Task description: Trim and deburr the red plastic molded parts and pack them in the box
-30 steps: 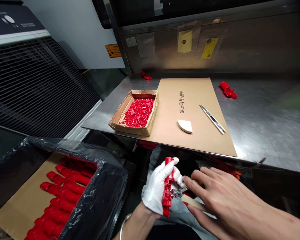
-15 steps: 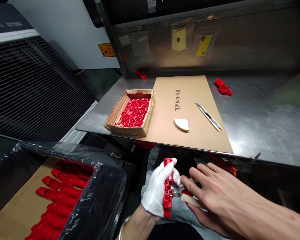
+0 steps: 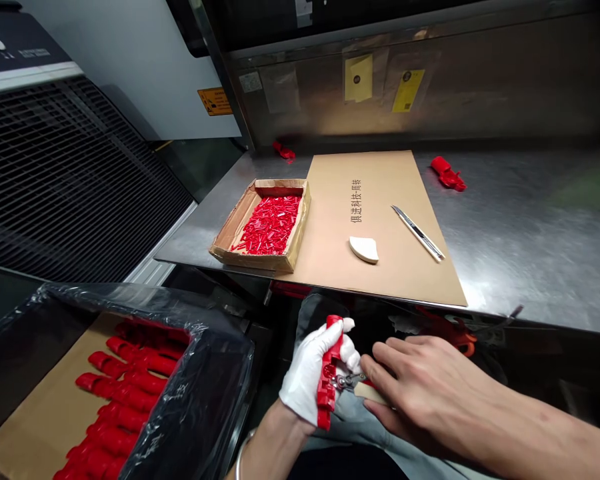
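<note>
In a white glove, my left hand [image 3: 303,373] is wrapped round a long red plastic part [image 3: 327,390], held upright above my lap. My bare right hand [image 3: 415,377] grips a pair of cutting pliers [image 3: 347,381], whose pale handle shows under the fingers. Their metal jaws touch the right side of the red part, at its lower half. The jaw tips are too small to make out clearly. Part of the handles is hidden behind my right fingers.
On the metal table [image 3: 530,233] lies a cardboard sheet [image 3: 330,247] bearing a utility knife [image 3: 418,233] and a white curved piece [image 3: 364,249]. A cardboard box [image 3: 293,257] holds red scraps. A plastic-lined bin [image 3: 200,373] at lower left contains several red parts. Another red part [image 3: 448,174] rests farther right.
My left hand has shifted slightly left with the red part, which leans a little more. The pliers have moved left with it, and my right fingers have closed more tightly round the handles.
</note>
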Demonstrator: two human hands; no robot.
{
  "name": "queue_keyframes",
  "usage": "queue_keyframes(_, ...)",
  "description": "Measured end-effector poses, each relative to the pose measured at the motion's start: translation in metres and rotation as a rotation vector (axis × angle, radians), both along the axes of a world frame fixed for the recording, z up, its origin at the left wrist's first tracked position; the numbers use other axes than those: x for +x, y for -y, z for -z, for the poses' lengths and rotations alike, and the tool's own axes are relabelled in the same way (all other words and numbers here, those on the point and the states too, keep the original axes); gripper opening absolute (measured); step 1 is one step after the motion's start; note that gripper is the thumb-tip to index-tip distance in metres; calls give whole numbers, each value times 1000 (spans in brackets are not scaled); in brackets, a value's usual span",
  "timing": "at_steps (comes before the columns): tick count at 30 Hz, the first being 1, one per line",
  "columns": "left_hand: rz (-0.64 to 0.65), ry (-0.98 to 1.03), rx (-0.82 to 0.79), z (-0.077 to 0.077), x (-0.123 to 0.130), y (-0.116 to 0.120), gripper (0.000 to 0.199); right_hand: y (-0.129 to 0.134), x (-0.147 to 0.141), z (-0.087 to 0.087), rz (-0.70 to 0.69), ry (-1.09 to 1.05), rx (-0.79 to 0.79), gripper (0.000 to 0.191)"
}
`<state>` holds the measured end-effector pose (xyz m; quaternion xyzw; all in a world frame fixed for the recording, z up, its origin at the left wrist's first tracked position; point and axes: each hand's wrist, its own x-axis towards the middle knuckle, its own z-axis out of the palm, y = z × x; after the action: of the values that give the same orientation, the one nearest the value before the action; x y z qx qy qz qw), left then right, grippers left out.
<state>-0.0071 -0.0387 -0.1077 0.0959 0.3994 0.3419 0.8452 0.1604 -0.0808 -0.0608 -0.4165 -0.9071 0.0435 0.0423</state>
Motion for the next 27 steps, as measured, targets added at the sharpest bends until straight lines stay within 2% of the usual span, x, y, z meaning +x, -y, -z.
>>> queue_keyframes(5, -33, 38, 13, -1, -4, -3, 22, -11, -2, -20, -16, 14, -152, 20)
queue_keyframes(10, -188, 24, -34, -10, -5, -9, 16, -23, -10, -18, -16, 17, -136, 20)
queue_keyframes(14, -275, 50, -75, -14, -14, -15, 14, -38, -20, -18, -85, 23, -185, 16)
queue_keyframes(21, -431, 102, -97, -17, -40, -33, 20, -77, -51, -40, -178, 148, -242, 14)
queue_keyframes(24, -470, 144, -74, -25, -54, -40, 23, -92, -63, -49, -199, 109, -224, 18)
queue_keyframes(27, -542, 133, -25, -46, -68, -49, 25, -107, -71, -58, -208, 12, -259, 21)
